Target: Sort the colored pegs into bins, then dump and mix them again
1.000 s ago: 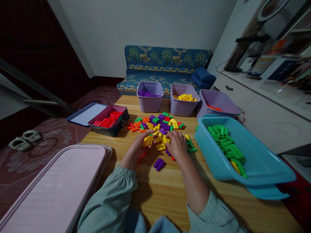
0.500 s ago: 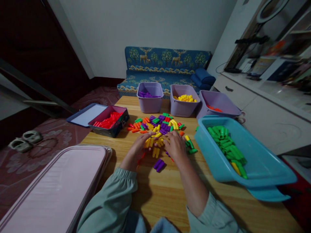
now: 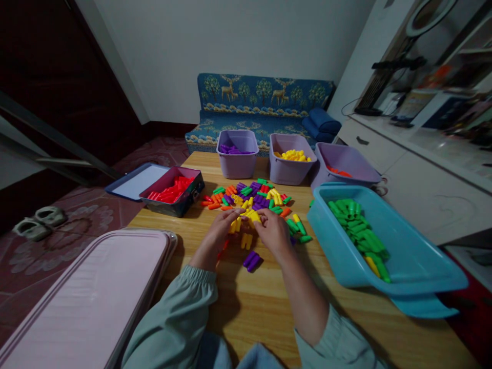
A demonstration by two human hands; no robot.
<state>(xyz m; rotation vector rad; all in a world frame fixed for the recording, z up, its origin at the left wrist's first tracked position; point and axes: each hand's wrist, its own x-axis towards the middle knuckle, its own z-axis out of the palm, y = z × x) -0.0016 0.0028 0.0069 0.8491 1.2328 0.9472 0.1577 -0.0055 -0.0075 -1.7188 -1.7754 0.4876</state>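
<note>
1. Head view, ctr: L hand (image 3: pixel 218 233) curls round yellow pcs (image 3: pixel 236 225); R hand (image 3: pixel 275 233) pinches more yellow pcs at its fingertips.
2. Same view: held pcs sit btwn the hands, upper right of L palm, upper left of R; long axes partly hidden, can't tell.
3. Same view: loose yellow pair (image 3: pixel 246 241) lies just below, btwn both hands, long axis approx. up-down the frame; nearer hand unclear. Purple pair (image 3: pixel 252 261) lower, slanted.
</note>
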